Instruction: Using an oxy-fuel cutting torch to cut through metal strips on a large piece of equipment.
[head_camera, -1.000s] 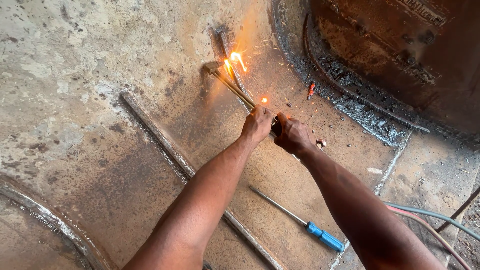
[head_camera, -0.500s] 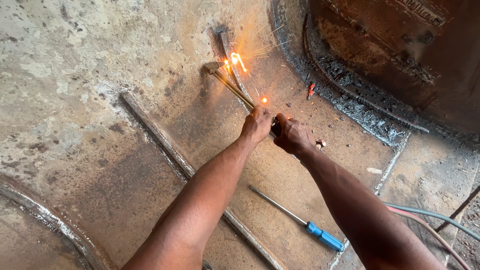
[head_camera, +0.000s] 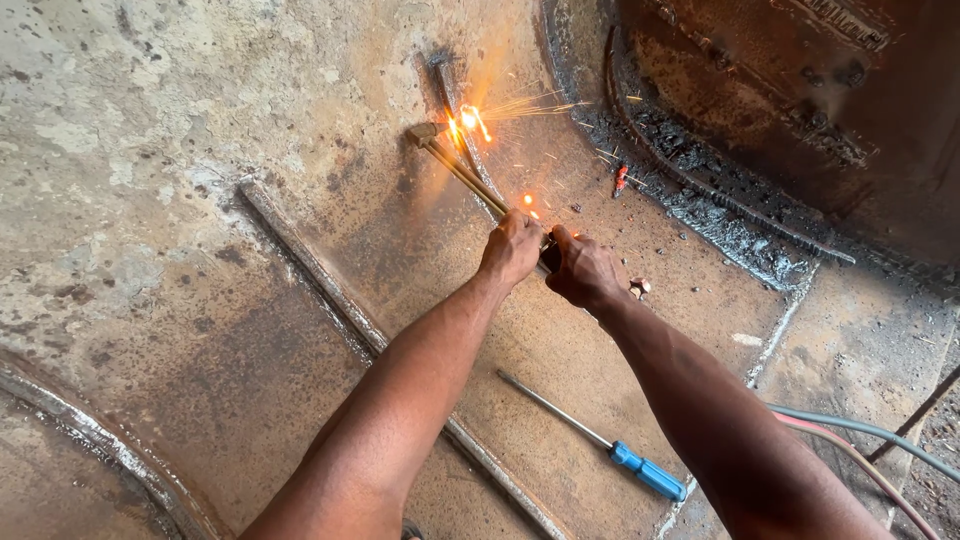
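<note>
Both hands are wrapped tight round the cutting torch (head_camera: 470, 178) – the left hand (head_camera: 512, 248) ahead on its brass tubes, the right hand (head_camera: 583, 272) just behind on the handle, both arms stretched forward. The tip burns into a steel strip (head_camera: 452, 100) near the rusty plate's (head_camera: 200, 330) far edge. Sparks fly close to bare skin – a burn looks likely, and a flinch could drag the flame off line.

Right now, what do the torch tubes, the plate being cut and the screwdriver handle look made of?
Torch tubes: brass-like metal, yellowish and shiny, both hands gripping the body.
Plate: likely steel, dull, rust-brown patches, sparks at the flame.
Screwdriver handle: probably plastic, glossy blue; its shaft bare grey metal.
</note>
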